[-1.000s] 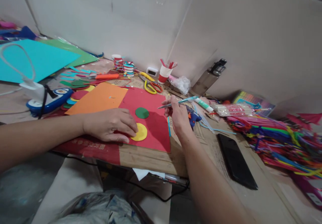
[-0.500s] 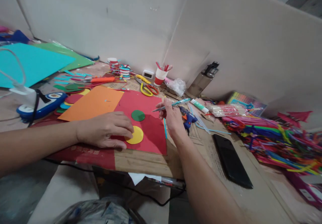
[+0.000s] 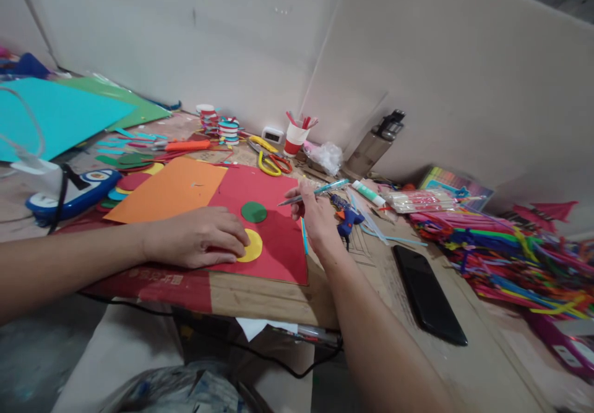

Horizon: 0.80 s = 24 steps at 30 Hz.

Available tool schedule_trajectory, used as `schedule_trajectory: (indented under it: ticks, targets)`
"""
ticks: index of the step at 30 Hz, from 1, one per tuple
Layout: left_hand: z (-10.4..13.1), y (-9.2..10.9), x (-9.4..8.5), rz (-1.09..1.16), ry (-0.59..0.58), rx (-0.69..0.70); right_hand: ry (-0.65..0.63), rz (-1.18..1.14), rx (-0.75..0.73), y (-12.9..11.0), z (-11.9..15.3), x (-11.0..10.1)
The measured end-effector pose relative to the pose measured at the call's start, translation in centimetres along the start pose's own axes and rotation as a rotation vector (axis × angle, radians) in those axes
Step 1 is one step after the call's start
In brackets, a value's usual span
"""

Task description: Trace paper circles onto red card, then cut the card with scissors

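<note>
My left hand (image 3: 202,236) lies palm down with its fingers loosely extended, the tips covering the left side of a yellow paper circle (image 3: 253,247). That circle rests on a sheet of red paper (image 3: 283,239). A green paper circle (image 3: 253,212) lies just above it on the same sheet. In my right hand (image 3: 313,212) is a pen (image 3: 328,187) with a teal barrel, its tip pointing left over the red paper, apart from both circles. Orange paper (image 3: 171,190) adjoins the red sheet on the left, partly behind my left hand.
Scissors (image 3: 269,164), a paper cup (image 3: 296,139) and a bottle (image 3: 374,147) stand or lie at the back. To the right are a glue gun (image 3: 348,220), a glue stick (image 3: 368,194), a black phone (image 3: 427,295) and colourful pipe cleaners (image 3: 501,258). Blue card (image 3: 60,116) lies far left.
My left hand's fingers have shifted slightly right and cover more of the yellow circle, with the thumb drawn closer to it. My right hand keeps the pen nearly where it was.
</note>
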<state>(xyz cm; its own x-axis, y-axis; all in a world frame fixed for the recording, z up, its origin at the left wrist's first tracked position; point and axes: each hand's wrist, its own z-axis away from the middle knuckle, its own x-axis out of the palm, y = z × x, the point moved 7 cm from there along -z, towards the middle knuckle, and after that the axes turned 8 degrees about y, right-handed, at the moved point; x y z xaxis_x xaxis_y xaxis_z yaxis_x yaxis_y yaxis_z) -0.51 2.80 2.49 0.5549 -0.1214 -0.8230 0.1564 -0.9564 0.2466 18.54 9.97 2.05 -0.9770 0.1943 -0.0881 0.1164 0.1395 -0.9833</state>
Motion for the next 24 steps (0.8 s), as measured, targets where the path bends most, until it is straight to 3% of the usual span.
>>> schedule_trajectory:
  ticks: [5, 10, 15, 24]
  targets:
    - [-0.1, -0.9, 0.0, 0.032, 0.034, -0.052, -0.012, 0.006, -0.002, -0.1, 0.2, 0.2]
    - [-1.1, -1.7, 0.6, 0.092, 0.006, -0.097, -0.105, 0.057, -0.017, -0.8, 1.0, 1.3]
    - [-2.0, -1.3, 1.0, 0.103, -0.013, -0.065, -0.197, 0.118, -0.007, -1.1, 2.1, 2.1]
    - [-1.2, 0.0, 1.0, -0.023, -0.083, -0.007, -0.203, 0.411, -0.161, -0.9, 4.6, 1.5]
